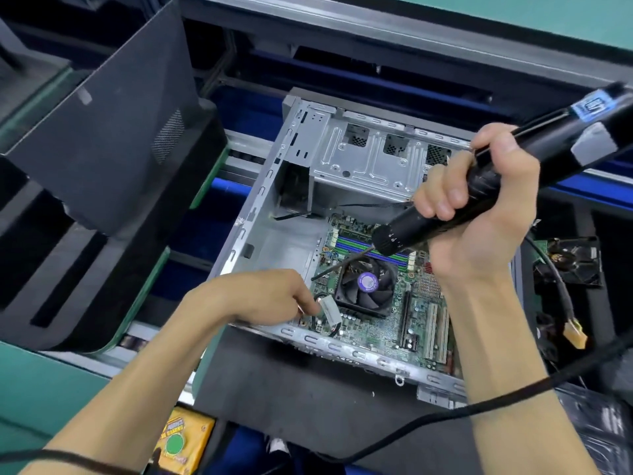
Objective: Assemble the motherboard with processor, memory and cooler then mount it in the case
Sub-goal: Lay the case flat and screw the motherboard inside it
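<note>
A grey metal computer case (270, 186) lies open on its side. Inside it sits a green motherboard (373, 332) with a black cooler fan (366, 286) and blue and green memory slots (346, 245). My right hand (479, 214) grips a black electric screwdriver (513, 169); its bit slants down to the board's left edge, just left of the fan. My left hand (260, 296) rests at the case's near left corner, fingers pinched together at the board's corner beside a small white connector (330, 310). What the fingers pinch is hidden.
A black case side panel (113, 132) leans at the left over dark foam trays. A yellow box with a green button (180, 440) sits at the bench's front edge. The screwdriver's black cable (445, 416) crosses my right forearm. Loose parts and a yellow plug (575, 334) lie right of the case.
</note>
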The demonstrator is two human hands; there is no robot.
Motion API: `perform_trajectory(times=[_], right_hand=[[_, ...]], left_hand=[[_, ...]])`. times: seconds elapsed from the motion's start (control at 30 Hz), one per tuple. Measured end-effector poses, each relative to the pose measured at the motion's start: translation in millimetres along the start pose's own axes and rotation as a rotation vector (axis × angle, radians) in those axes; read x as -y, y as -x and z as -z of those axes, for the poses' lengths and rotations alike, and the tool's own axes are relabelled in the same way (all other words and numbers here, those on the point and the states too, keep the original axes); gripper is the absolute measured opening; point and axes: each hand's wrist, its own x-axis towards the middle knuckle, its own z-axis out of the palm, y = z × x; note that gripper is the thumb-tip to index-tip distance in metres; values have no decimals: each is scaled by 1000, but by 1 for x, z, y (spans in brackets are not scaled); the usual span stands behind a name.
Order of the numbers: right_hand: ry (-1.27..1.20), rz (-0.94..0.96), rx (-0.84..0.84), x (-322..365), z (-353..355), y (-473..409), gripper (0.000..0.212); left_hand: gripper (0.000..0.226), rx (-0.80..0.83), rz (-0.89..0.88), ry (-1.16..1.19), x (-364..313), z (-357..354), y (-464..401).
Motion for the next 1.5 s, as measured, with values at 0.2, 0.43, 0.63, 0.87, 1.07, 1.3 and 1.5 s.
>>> perform_trajectory(times=[0.2, 0.43, 0.63, 0.87, 1.07, 1.3, 1.5], right_hand=[[-21, -23, 36, 0, -6, 6, 13], [-6, -70, 146, -19, -9, 17, 9], [15, -112, 201, -35, -7, 25, 6], [38, -127, 240, -42, -4, 26, 4], [31, -138, 231, -44, -5, 29, 3], [47, -132, 219, -44, -8, 33, 11], [70, -102, 244, -46, -9, 35, 11]], left_hand=[[34, -374, 143, -72, -2, 0, -2], [45, -638, -151, -282, -4, 4, 11], [43, -612, -214, -550, 2, 1, -2], [33, -712, -253, -635, 12, 3, -10], [31, -752, -236, -614, 13, 1, -13], [32, -756, -213, -630, 12, 0, -15], [30, -769, -221, -626, 12, 0, -14]])
